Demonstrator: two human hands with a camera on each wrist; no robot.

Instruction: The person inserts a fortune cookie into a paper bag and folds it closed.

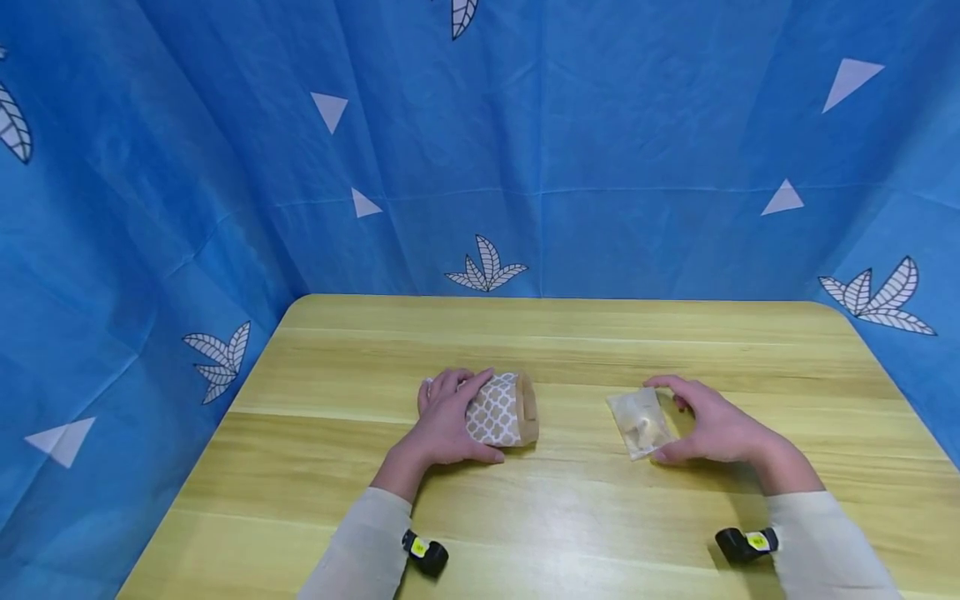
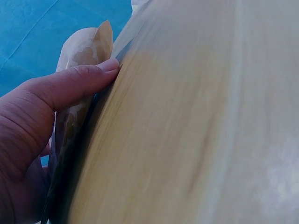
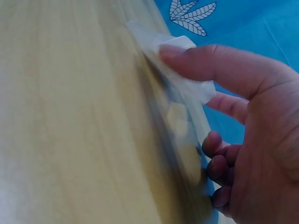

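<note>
Fingers and thumb of the left hand (image 1: 450, 427) curl round a paper bag (image 1: 497, 412). Well to the right of the bag, the right hand (image 1: 716, 425) holds a small packet (image 1: 641, 423) by its edges, thumb and pointing finger wide apart. The packet might slip, because only fingertips hold it. The bag might crumple if squeezed too hard.

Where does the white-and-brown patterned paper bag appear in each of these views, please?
Head: the patterned paper bag lies just below the picture's middle, in the left hand's grip.
Left wrist: along the left side, partly behind the thumb.
Right wrist: not in it.
Shared landmark: the wood-grain table, visible in all three.
</note>
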